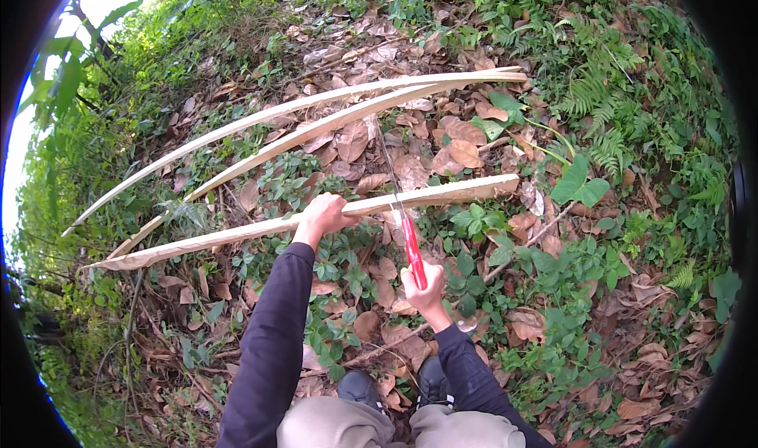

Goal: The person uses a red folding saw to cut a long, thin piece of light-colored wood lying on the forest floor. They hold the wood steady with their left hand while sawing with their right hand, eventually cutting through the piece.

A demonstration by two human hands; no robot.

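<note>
My left hand is closed around a long pale strip of wood that runs across in front of me, its right end thicker than its left. In my right hand is the red handle of a hand saw. The saw's thin dark blade crosses the strip just right of my left hand and points away from me. Whether the teeth have cut into the wood is too small to tell. Beyond lie two more long pale wooden strips, touching or overlapping near their right ends.
Brown dry leaves and low green plants cover the ground. Ferns grow at the right, near a broad heart-shaped leaf. Thin sticks lie near my dark shoes. Denser bushes stand at the left.
</note>
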